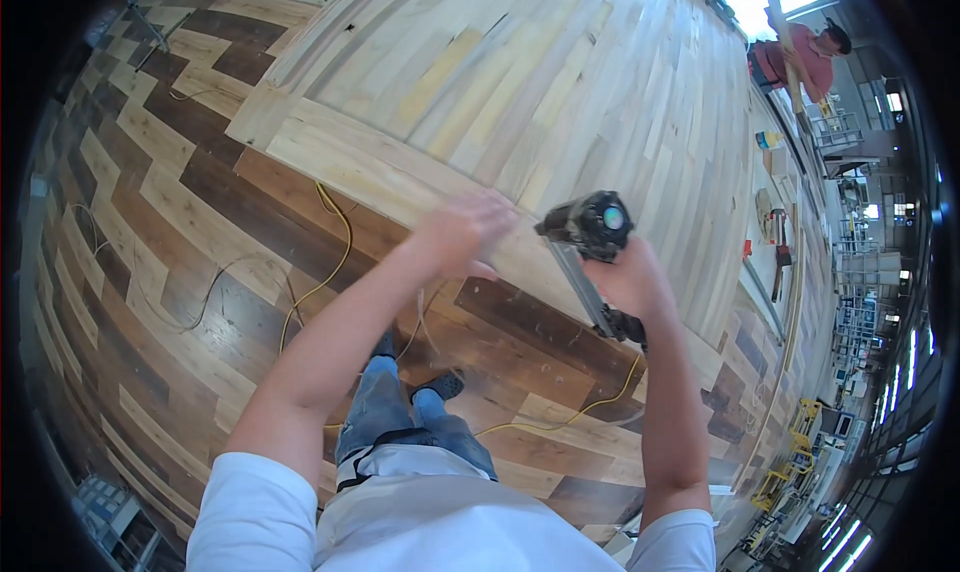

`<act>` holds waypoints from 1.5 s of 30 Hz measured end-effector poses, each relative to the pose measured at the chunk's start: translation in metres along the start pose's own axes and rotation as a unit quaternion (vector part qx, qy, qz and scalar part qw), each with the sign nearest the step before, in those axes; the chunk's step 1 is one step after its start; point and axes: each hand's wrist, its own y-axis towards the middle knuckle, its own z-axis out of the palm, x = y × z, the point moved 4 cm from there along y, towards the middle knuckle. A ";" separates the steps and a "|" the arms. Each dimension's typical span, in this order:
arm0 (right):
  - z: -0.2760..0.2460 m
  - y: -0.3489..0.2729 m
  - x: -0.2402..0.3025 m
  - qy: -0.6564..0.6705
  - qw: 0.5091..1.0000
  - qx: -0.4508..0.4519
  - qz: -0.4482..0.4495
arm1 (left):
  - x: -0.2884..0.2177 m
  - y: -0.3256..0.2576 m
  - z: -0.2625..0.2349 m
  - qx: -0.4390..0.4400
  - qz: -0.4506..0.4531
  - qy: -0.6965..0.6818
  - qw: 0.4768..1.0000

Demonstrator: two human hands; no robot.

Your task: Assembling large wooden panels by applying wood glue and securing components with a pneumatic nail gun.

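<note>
Gripping a black nail gun (pixel 592 224) in the right hand (pixel 638 284), with fingers wrapped around its handle. Holding it over the pale border board (pixel 365 167) at the near edge of a large wood-strip panel (pixel 500 82), with the long magazine slanting back toward the body; cannot tell of any contact between nose and wood. Holding the left hand (pixel 470 230) just beside the nail gun, over the same board, empty and motion-blurred, with fingers extended and thumb apart; cannot tell of any touch there. Blocking part of the board from sight with the nail gun and both hands. Standing in 2 dark shoes (pixel 440 386) on a patterned plank floor (pixel 120 222), near a yellow hose (pixel 346 247) curving out from under the board. Farther left, a thin dark cord (pixel 206 297). Beyond the panel's right side, a red-and-black tool (pixel 783 256), then yellow stands (pixel 800 442). At upper right, 1 co-worker (pixel 812 70) in a red shirt, with a long timber (pixel 792 72).
</note>
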 end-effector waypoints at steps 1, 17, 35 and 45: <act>0.005 0.004 0.006 -0.037 0.999 0.010 0.025 | 0.009 -0.010 -0.006 -0.003 0.003 0.000 1.000; 0.035 -0.038 0.041 -0.041 0.999 -0.017 -0.007 | 0.039 -0.027 -0.024 -0.018 -0.032 0.138 0.990; 0.093 -0.347 -0.186 0.261 0.923 -0.232 0.164 | -0.168 0.045 0.077 0.045 -0.071 -0.077 0.993; 0.060 -0.449 -0.372 0.358 0.864 -0.296 0.195 | -0.340 0.179 0.235 0.022 0.133 0.140 0.981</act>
